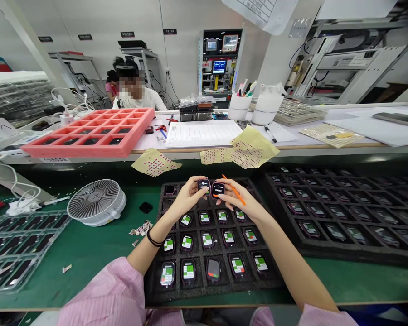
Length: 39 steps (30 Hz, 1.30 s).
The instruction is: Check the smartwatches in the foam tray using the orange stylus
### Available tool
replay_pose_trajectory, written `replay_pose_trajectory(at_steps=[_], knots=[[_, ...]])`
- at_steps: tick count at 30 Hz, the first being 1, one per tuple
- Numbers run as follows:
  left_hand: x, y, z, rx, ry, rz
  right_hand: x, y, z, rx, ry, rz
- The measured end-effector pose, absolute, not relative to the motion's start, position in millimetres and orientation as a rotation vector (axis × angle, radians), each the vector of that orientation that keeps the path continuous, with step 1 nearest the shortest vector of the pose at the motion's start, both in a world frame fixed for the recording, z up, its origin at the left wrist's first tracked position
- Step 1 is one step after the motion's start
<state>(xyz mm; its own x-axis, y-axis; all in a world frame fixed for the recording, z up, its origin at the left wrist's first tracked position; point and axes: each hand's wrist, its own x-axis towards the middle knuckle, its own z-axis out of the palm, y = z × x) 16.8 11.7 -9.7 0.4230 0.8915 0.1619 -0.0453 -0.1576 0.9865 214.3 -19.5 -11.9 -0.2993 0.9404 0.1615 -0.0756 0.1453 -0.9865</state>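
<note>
Above the back part of a black foam tray (199,290), both hands hold small square watch-like devices side by side. My left hand (190,194) is closed round one device (203,186), its thumb on the lit screen. In my right hand (236,195) are a second device (218,189) and an orange pen-like stick (234,190), which slants across the fingers. The two devices are very close together; whether they touch is unclear. Below the hands, the tray's compartments hold several devices, most with green and white screens; one screen (213,269) is mostly grey.
A second black tray (343,253) of devices lies right. On the left are a white fan (97,202), small paper strips (142,228) and a clear tray (37,267). A pink foam tray (112,147) and a paper sheet (204,133) rest on the shelf; a person (144,97) sits beyond.
</note>
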Motion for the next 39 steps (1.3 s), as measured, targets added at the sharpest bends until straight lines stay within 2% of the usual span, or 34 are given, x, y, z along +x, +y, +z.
replay_pose_trajectory(at_steps=[39], knots=[[15.1, 12.5, -9.9, 1.514, 0.86, 0.965, 217.9, -16.2, -16.3, -0.943, -1.42, 1.237]])
